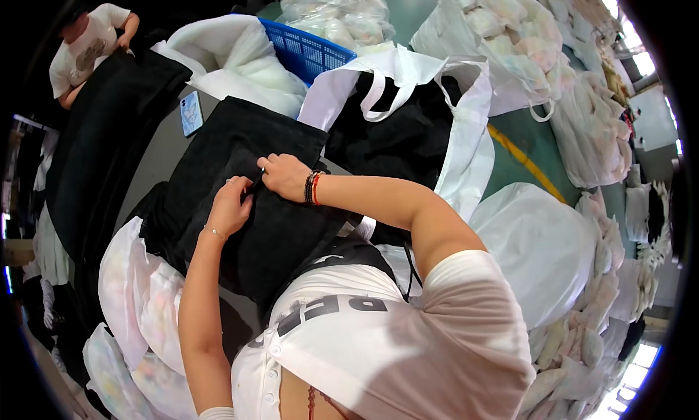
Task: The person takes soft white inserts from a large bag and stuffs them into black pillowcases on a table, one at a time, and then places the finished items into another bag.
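A flat black fabric piece [244, 136], perhaps a cushion cover, lies across the table in front of me. My left hand [231, 207] is at its middle, thumb and fingers pinched together on the cloth. Just to the right and slightly farther away, my right hand [284, 177] also has bent fingers closed on the same cloth. The two hands' fingertips are close together. What exactly lies between the fingers is too small to make out beyond the black cloth.
A white bag [470, 147] holding black fabric [389, 140] stands open at the right. Beyond the cloth are a phone [191, 113], white padding [240, 63] and a blue basket [309, 50]. Another person [91, 45] handles black cloth [109, 121] at far left. Stuffed bags [502, 38] surround the area.
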`<state>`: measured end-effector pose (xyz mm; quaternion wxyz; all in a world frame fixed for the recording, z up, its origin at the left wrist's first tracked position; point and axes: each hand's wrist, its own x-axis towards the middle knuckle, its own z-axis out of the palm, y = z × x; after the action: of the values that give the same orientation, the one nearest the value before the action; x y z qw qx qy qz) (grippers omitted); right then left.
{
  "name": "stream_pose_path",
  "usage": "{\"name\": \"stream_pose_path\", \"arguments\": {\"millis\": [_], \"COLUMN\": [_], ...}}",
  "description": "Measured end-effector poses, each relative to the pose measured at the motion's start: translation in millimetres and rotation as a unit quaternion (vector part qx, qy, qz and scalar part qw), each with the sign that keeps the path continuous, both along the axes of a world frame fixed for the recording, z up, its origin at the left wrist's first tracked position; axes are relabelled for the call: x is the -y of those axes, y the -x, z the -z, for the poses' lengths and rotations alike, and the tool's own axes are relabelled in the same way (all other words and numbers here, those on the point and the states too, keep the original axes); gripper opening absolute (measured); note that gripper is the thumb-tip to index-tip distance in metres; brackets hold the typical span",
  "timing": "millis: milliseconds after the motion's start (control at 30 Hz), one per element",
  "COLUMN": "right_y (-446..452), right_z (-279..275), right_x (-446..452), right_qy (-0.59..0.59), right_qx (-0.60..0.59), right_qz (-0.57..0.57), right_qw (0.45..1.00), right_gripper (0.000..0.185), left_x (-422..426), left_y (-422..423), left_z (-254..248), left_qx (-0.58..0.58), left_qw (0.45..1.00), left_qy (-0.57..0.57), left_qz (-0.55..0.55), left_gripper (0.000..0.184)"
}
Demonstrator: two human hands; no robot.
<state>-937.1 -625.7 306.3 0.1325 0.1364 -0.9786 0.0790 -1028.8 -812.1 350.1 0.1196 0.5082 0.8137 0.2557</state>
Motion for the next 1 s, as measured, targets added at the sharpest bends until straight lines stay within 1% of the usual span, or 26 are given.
{"name": "stream_pose_path", "arguments": {"millis": [33, 67, 100, 133, 167, 200, 233, 267, 333, 367, 400, 433, 467, 500, 533, 567, 600, 633, 667, 700, 767, 800, 833, 867, 933, 1000], "right_y": [7, 9, 13, 13, 4, -7, -14, -16, -19, -24, -34, -49, -60, -66, -77, -95, -118, -138, -154, -178, -222, -241, -254, -266, -283, -295], "right_z": [15, 17, 22, 27, 21, 16, 30, 48, 66, 69, 55, 27, 12, 12, 11, -5, -31, -16, 8, -13, 15, 26, 42, 65, 97, 164], "right_x": [-4, -9, -20, -30, -30, -24, -17, -5, 4, 2, -2, -8, -13, -20, -31, -53, -75, -104, -131, -145, -192, -205, -219, -232, -237, -226], "right_qy": [0.055, 0.126, 0.247, 0.364, 0.434, 0.500, 0.531, 0.552, 0.665, 0.698, 0.701, 0.745, 0.786, 0.790, 0.802, 0.778, 0.773, 0.767, 0.871, 0.934, 0.923, 0.920, 0.909, 0.896, 0.864, 0.817], "right_qx": [-0.001, 0.058, 0.109, 0.157, 0.167, 0.175, 0.186, 0.229, 0.305, 0.286, 0.287, 0.261, 0.231, 0.211, 0.159, 0.136, 0.092, 0.038, -0.035, -0.093, -0.202, -0.236, -0.272, -0.314, -0.360, -0.333], "right_qz": [0.024, 0.043, 0.047, 0.051, 0.135, 0.218, 0.258, 0.252, 0.168, 0.157, 0.160, 0.149, 0.139, 0.156, 0.168, 0.206, 0.246, 0.269, 0.232, 0.187, 0.196, 0.164, 0.168, 0.187, 0.278, 0.418], "right_qw": [0.998, 0.989, 0.962, 0.917, 0.875, 0.820, 0.786, 0.761, 0.661, 0.638, 0.633, 0.595, 0.556, 0.554, 0.551, 0.578, 0.577, 0.581, 0.432, 0.289, 0.261, 0.266, 0.268, 0.251, 0.217, 0.218], "right_gripper": [0.018, 0.017, 0.024, 0.033, 0.045, 0.058, 0.072, 0.075, 0.076, 0.069, 0.069, 0.062, 0.056, 0.049, 0.046, 0.034, 0.035, 0.032, 0.031, 0.034, 0.041, 0.042, 0.043, 0.044, 0.045, 0.052], "left_x": [7, 19, 31, 47, 64, 77, 82, 82, 84, 83, 83, 83, 79, 72, 64, 58, 53, 50, 51, 51, 47, 43, 37, 34, 27, 22], "left_y": [-5, -18, -32, -43, -51, -57, -63, -66, -63, -60, -61, -63, -64, -64, -67, -67, -67, -67, -68, -72, -82, -88, -94, -98, -105, -111], "left_z": [-1, -8, -13, -13, -5, 5, 10, 9, 13, 12, 9, 7, 5, 1, 0, 4, 8, 13, 20, 31, 51, 52, 55, 56, 63, 66], "left_qx": [-0.049, -0.107, -0.165, -0.219, -0.251, -0.278, -0.297, -0.296, -0.305, -0.304, -0.289, -0.270, -0.269, -0.253, -0.237, -0.232, -0.165, -0.099, -0.097, -0.056, -0.001, 0.008, 0.017, 0.026, 0.046, 0.061], "left_qw": [0.999, 0.994, 0.986, 0.974, 0.966, 0.959, 0.952, 0.952, 0.950, 0.950, 0.954, 0.959, 0.958, 0.962, 0.964, 0.966, 0.980, 0.987, 0.988, 0.993, 0.996, 0.995, 0.995, 0.995, 0.994, 0.993], "left_qy": [0.012, 0.011, 0.008, 0.035, 0.032, 0.016, -0.008, -0.030, -0.041, -0.039, -0.060, -0.078, -0.089, -0.089, -0.090, -0.088, -0.047, -0.005, -0.002, 0.023, 0.061, 0.080, 0.087, 0.095, 0.100, 0.102], "left_qz": [0.016, -0.006, -0.022, -0.038, -0.047, -0.054, -0.067, -0.069, -0.054, -0.050, -0.045, -0.038, -0.040, -0.057, -0.076, -0.072, -0.100, -0.128, -0.123, -0.101, -0.065, -0.053, -0.043, -0.034, -0.020, -0.010], "left_gripper": [0.021, 0.022, 0.023, 0.025, 0.029, 0.032, 0.031, 0.029, 0.030, 0.030, 0.031, 0.032, 0.035, 0.033, 0.031, 0.031, 0.028, 0.025, 0.025, 0.022, 0.018, 0.017, 0.017, 0.017, 0.017, 0.017]}}
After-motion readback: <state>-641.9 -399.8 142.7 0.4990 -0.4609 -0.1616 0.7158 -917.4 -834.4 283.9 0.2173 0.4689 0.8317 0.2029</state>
